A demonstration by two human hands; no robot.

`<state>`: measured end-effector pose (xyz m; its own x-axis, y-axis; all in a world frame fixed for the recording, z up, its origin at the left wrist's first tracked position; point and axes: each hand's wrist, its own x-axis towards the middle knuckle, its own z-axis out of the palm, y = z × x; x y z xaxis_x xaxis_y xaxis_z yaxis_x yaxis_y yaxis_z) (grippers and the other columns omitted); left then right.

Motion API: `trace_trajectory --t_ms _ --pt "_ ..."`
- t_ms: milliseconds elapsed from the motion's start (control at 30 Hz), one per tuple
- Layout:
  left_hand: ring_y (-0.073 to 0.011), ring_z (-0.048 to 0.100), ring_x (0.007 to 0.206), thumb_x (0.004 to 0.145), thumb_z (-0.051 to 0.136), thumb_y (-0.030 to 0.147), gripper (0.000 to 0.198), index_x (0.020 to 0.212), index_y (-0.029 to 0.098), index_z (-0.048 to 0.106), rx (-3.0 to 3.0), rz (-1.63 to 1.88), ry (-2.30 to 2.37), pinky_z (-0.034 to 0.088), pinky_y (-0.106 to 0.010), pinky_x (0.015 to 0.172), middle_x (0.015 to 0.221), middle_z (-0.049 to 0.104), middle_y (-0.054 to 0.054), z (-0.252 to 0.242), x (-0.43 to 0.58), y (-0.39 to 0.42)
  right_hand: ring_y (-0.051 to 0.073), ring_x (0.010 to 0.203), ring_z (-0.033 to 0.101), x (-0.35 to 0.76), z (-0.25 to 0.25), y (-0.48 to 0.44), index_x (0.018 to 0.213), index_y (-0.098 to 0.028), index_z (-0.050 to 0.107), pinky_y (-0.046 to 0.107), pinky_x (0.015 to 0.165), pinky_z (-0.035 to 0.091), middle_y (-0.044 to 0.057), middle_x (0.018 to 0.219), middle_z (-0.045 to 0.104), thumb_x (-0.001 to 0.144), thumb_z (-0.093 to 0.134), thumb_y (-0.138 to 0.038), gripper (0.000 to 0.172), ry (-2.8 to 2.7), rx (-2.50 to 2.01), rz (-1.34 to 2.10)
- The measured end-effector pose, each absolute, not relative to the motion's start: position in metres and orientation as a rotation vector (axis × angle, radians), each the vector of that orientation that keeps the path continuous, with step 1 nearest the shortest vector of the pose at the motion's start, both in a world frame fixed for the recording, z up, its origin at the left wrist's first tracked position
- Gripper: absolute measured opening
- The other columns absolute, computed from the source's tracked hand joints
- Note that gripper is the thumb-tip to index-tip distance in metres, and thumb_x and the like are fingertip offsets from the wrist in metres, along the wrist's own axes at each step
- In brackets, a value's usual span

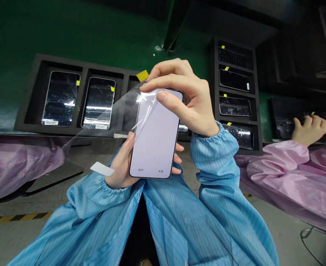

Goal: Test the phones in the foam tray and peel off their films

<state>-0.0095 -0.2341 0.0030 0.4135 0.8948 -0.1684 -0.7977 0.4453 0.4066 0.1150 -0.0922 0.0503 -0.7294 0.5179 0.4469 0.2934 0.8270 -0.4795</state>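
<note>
Far left, a pink smocked sleeve (19,166) of a co-worker lies at the edge of view, well apart from the person's left hand. Beyond that hand stands a black foam tray (21,125), its slots holding upright phones (61,98), each apparently seated in its own slot to keep the glass from touching its neighbours.

A white pull tab (102,169) sits just beside the left hand (121,164), which is closed around the back of a phone (154,135), its fingers curling round the long edge. This cradle seems to leave the pale lilac screen facing up and unobstructed, with two small labels showing near its lower end.

A clear film (115,112) with a yellow tab (142,75) at its upper end stretches diagonally across and beyond the screen. The right hand (183,98) grips the phone's top end, its thumb pressing on the film, probably to pin it there.

Right of that hand, a black foam rack (258,92) holds more phones in stacked slots. Further right, the co-worker's own hand (309,129) is partly curled over something dark that is hard to make out.
</note>
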Motion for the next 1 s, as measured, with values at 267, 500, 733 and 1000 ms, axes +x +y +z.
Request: trace_trajectory --t_ms 267,500,733,1000 --pt "-0.0291 0.067 0.101 0.092 0.034 0.062 0.065 0.134 0.016 0.051 0.272 1.067 0.409 0.059 -0.051 0.087 0.121 0.064 -0.017 0.005 -0.011 -0.234 0.012 0.111 0.058 0.115 0.047 -0.093 0.107 -0.022 0.069 0.035 0.103 0.047 0.000 0.112 0.065 0.099 0.049 -0.024 0.021 -2.371 -0.541 0.581" --pt "-0.0286 0.068 0.095 0.091 0.036 0.063 0.065 0.129 0.014 0.056 0.291 1.068 0.436 0.059 -0.050 0.084 0.115 0.067 -0.017 -0.001 -0.010 -0.231 0.011 0.112 0.057 0.116 0.050 -0.096 0.107 -0.020 0.068 0.037 0.101 0.045 -0.003 0.113 0.063 0.103 0.039 -0.028 0.031 -2.379 -0.539 0.544" --pt "-0.0288 0.069 0.091 0.089 0.039 0.065 0.067 0.125 0.013 0.059 0.287 1.058 0.455 0.059 -0.047 0.083 0.110 0.068 -0.017 -0.005 -0.010 -0.231 0.015 0.115 0.058 0.120 0.056 -0.101 0.114 -0.020 0.065 0.041 0.095 0.049 0.000 0.116 0.061 0.105 0.028 -0.029 0.040 -2.477 -0.537 0.401" --pt "-0.0276 0.069 0.091 0.088 0.041 0.066 0.068 0.123 0.012 0.059 0.246 1.028 0.469 0.060 -0.044 0.082 0.111 0.068 -0.017 -0.004 -0.011 -0.229 0.012 0.113 0.059 0.119 0.059 -0.101 0.104 -0.018 0.068 0.040 0.098 0.047 -0.003 0.115 0.067 0.104 0.030 -0.026 0.039 -2.430 -0.467 0.412"
